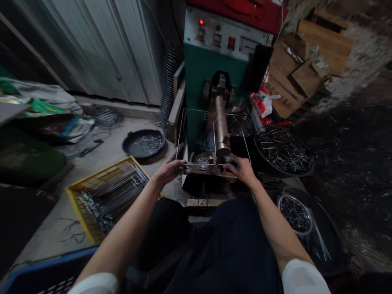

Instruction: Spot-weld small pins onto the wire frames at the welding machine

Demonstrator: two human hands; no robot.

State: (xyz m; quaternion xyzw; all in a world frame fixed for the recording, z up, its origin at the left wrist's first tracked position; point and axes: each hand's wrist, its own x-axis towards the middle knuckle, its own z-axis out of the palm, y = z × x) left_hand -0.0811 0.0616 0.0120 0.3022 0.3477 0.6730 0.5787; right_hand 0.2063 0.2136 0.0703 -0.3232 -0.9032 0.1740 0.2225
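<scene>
A bent metal wire frame [196,164] spans the space between my hands, in front of a green machine [197,77] that looks like a spot welder. At its left corner, my left hand [172,168] is closed on the wire with the thumb on top. My right hand [241,168] grips the near wire toward its right end, close beside the machine's copper-coloured arm [221,122]. The frame's far side rises behind that arm. Below the wire, between my hands, is a small round dish [202,161] of little metal pieces.
At left stand a yellow crate [75,200] of wire parts and a black pan [127,145]. To the right are a large pan [309,167] of metal rods and a bowl [310,226] of small parts. A blue crate [45,269] sits at lower left; cardboard boxes [283,98] stand behind.
</scene>
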